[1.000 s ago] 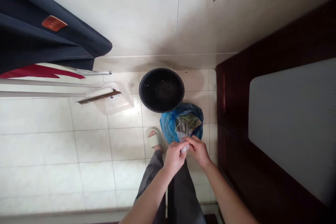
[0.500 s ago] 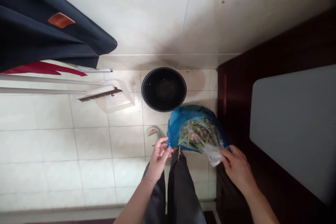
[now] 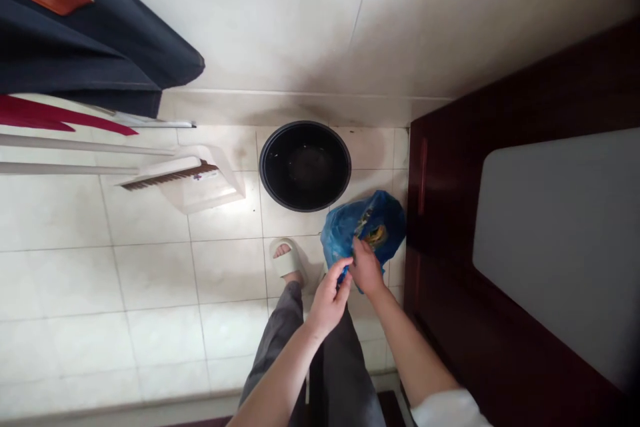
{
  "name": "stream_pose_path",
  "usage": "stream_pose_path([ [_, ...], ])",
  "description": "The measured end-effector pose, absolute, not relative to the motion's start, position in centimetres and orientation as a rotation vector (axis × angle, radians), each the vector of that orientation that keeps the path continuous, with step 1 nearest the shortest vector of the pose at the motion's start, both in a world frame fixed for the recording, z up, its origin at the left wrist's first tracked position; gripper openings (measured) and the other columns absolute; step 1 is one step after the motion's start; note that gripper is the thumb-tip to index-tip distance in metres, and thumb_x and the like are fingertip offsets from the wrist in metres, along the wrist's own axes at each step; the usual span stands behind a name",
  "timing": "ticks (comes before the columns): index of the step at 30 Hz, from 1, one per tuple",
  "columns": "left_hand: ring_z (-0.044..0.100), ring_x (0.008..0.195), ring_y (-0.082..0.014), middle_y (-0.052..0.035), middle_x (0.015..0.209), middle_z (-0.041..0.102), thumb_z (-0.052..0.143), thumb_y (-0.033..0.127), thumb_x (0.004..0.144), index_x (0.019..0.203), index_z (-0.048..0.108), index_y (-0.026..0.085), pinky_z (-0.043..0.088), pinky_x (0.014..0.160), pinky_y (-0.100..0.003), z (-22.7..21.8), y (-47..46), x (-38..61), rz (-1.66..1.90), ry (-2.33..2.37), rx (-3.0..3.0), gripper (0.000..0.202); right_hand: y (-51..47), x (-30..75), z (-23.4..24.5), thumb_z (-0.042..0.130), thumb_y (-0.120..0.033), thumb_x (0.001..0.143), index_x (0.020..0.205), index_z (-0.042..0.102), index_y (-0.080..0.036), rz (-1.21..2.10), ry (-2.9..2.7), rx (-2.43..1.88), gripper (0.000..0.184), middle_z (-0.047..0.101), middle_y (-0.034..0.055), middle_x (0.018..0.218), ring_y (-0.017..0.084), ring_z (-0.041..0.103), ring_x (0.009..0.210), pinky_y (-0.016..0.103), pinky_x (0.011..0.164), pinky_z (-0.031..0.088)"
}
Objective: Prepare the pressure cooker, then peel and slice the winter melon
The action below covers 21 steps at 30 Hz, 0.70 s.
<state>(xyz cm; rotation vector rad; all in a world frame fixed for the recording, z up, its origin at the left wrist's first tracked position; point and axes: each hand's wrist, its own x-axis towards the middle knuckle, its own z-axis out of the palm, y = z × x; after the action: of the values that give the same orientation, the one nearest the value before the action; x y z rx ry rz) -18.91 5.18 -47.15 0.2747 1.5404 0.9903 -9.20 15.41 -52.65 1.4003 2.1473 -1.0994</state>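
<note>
In the head view, I see both hands meeting a little below and right of the centre of the frame. The left hand (image 3: pixel 330 297) comes up from the lower middle, and its thumb and fingers are pressed together on a fold of the blue plastic bag (image 3: pixel 370 227). The right hand (image 3: pixel 367 270) lies just beside it, touching it, and its fingers are also curled closed on the gathered top of the same bag. The bag hangs from the two hands right of centre, between the round black plastic bin (image 3: pixel 305 167) and the dark red-brown wooden cabinet (image 3: pixel 450 227). Something green and yellow shows through the bag's plastic, but I cannot tell what it is.

The bin stands open at the centre of the frame, on the white tiled floor (image 3: pixel 150 280), close to the wall. Left of it lies a white plastic dustpan with a brush (image 3: pixel 193 180). Below the bin, a foot in a white slipper (image 3: pixel 286 258) stands on the tiles, and the grey trousers (image 3: pixel 340 373) fill the lower middle. A pale grey countertop (image 3: pixel 560 240) covers the cabinet at the right edge. A dark navy cloth (image 3: pixel 90 47) hangs in the upper left corner.
</note>
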Motion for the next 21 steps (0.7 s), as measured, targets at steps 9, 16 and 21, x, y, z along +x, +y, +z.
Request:
stream_pose_path([
  [9,0.061,0.101,-0.0196,-0.0077,0.108,0.065,0.046,0.028,0.09,0.114,0.059,0.023,0.047,0.094,-0.035,-40.4,7.6,-20.5,1.031,1.531,0.471,0.027,21.0,-2.1,-37.9,0.062,-0.044,0.076,0.102,0.062,-0.02,-1.234,2.033,2.412,0.035,0.066,0.0076,0.102,0.02,0.061,0.092,0.034,0.084,0.047],
  [16,0.06,0.098,-0.0227,-0.0085,0.106,0.063,0.058,0.021,0.079,0.115,0.058,0.024,0.047,0.092,-0.041,-42.8,8.4,-18.9,0.909,1.461,0.459,0.036,20.9,-3.3,-43.9,0.063,-0.05,0.063,0.089,0.065,-0.019,-1.239,1.77,2.389,0.04,0.066,0.004,0.073,0.018,0.056,0.061,0.033,0.062,0.043],
  [21,0.06,0.099,-0.0203,-0.0047,0.095,0.062,0.051,0.026,0.085,0.112,0.055,0.023,0.046,0.091,-0.038,-47.1,13.1,-19.1,1.046,1.563,0.192,0.028,22.9,-4.8,-46.8,0.055,-0.051,0.07,0.093,0.063,-0.016,-1.333,1.843,2.397,0.042,0.067,0.0073,0.085,0.018,0.057,0.069,0.031,0.065,0.044],
])
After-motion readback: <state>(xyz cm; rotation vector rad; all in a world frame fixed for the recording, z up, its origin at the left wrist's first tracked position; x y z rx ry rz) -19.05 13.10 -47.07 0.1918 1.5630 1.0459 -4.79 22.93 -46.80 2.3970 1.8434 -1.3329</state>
